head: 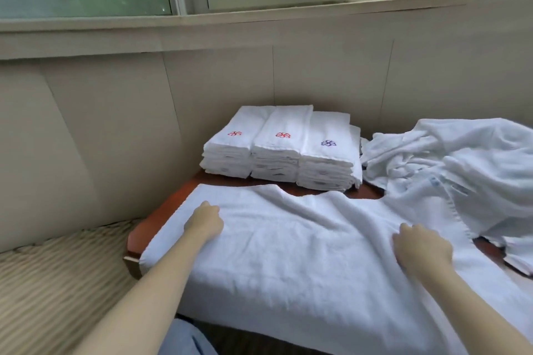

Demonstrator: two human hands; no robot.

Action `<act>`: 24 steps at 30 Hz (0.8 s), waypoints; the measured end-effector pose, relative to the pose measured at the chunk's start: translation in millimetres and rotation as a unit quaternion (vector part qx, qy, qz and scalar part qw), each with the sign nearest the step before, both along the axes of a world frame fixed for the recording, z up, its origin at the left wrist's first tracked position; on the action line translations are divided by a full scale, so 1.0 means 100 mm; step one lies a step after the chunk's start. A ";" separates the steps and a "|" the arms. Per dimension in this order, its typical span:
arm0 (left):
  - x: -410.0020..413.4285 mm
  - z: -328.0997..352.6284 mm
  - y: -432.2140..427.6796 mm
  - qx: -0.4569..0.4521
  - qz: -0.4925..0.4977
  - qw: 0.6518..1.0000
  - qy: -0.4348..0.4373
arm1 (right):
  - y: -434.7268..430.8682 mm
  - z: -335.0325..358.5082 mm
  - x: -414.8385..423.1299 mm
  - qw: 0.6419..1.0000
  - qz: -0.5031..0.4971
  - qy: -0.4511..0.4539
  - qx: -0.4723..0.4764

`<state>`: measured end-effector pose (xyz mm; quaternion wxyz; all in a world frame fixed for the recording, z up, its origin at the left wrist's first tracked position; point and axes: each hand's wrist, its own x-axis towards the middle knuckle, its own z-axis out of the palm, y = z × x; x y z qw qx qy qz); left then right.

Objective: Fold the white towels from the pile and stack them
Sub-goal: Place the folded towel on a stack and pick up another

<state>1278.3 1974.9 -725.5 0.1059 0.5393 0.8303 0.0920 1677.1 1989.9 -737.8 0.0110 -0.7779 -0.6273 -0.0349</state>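
One white spread towel lies flat on the reddish tabletop. Its long axis runs left to right across the person's front, its near edge hangs over the front of the tabletop, and its wavy far edge stops just short of the folded stacks at the back. The left hand sits on the cloth near its left end. The right hand sits on it well to the right, where the towel runs on towards the lower right corner of the view and its far end cannot be made out. Each grip is closed down: the fingers are curled into the cloth and seem to pinch it, with creases drawing in towards the right hand, though the fingertips themselves are hidden under the knuckles. Both hands rest at about the same depth, roughly midway between the near and far edges, so the towel stretches sideways between them. The loose pile lies just beyond the right hand, overlapping the towel's right part, and is nearer that hand than the left. Folding across the long axis would probably mean carrying one end towards the other, with the pile's overlap likely to drag.
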 end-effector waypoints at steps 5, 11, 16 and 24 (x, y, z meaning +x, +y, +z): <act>0.33 -0.13 0.16 -0.038 0.111 0.988 0.100 | -0.03 0.14 0.10 0.993 -0.101 0.025 -0.064; 0.51 -0.29 0.44 0.069 0.027 0.995 0.072 | -0.07 0.07 0.19 0.995 -0.073 0.061 0.020; 0.95 -0.31 0.69 0.168 -0.137 0.972 -0.089 | 0.07 -0.07 0.05 0.991 0.100 0.000 0.092; 1.05 -0.28 1.01 0.131 -0.074 0.984 -0.092 | 0.43 -0.20 0.06 0.974 0.113 0.130 0.145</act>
